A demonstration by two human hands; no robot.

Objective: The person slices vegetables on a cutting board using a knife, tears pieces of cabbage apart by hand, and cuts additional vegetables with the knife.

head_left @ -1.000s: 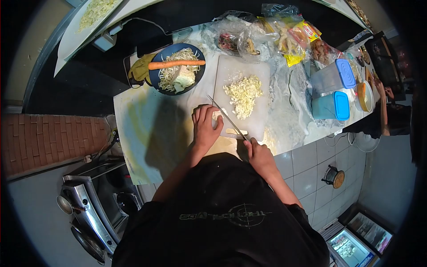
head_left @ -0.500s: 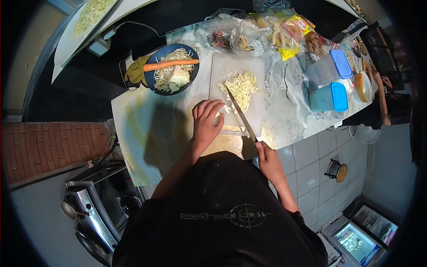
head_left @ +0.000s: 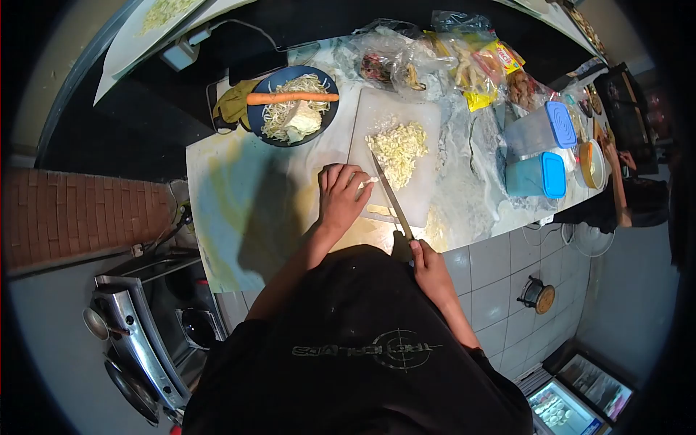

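My right hand grips the handle of a long knife, its blade pointing up and left over the white cutting board. The tip is beside a pile of chopped pale cabbage. My left hand, fingers bent together, rests at the board's lower left edge on a small pale piece of cabbage. Beyond it, a dark blue plate bears bean sprouts, a carrot and a cabbage chunk.
Plastic bags of food lie at the table's back. Two lidded containers and a white tub stand at the right. Another person's arm shows at the far right. A stove is at the lower left.
The knife has swung from beside my left fingers to the right, its tip now by the chopped pile. My right hand has moved lower and slightly right.
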